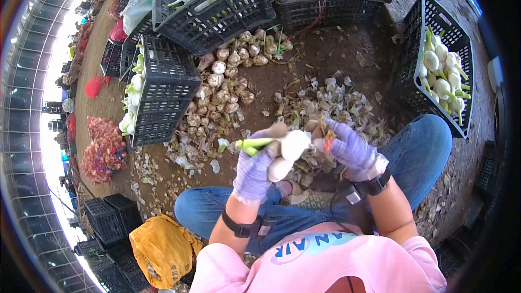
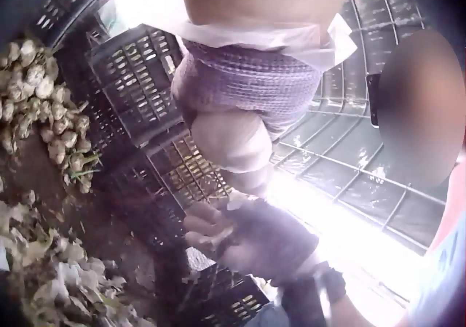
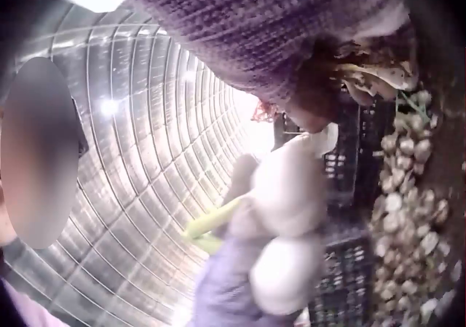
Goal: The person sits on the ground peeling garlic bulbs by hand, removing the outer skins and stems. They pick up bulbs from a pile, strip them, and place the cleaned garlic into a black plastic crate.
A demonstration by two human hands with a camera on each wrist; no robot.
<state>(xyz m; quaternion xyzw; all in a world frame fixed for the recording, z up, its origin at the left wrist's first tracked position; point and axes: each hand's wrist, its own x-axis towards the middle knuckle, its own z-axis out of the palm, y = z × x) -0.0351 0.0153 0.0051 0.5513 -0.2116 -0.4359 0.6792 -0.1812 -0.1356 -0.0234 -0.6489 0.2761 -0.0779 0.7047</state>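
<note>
My left hand (image 1: 254, 173), in a purple mesh glove, grips two white garlic bulbs together. The upper garlic bulb (image 1: 295, 145) has a cut green stem (image 1: 254, 144) pointing left; the lower garlic bulb (image 1: 279, 169) sits against the palm. My right hand (image 1: 351, 149), gloved alike with bare fingertips, is curled right beside the upper bulb's root end. Brown, papery garlic skin (image 3: 375, 76) is pinched in its fingers in the right wrist view. In the left wrist view, the left glove (image 2: 247, 83) and a pale bulb (image 2: 231, 139) hide part of the work.
Unpeeled garlic (image 1: 217, 97) is heaped on the dirt floor ahead, beside loose peelings (image 1: 331, 103). Black crates of cleaned garlic stand left (image 1: 163, 92), ahead (image 1: 217, 16) and right (image 1: 404, 70). A yellow bag (image 1: 163, 249) lies at lower left. Crossed legs (image 1: 209, 209) lie below the hands.
</note>
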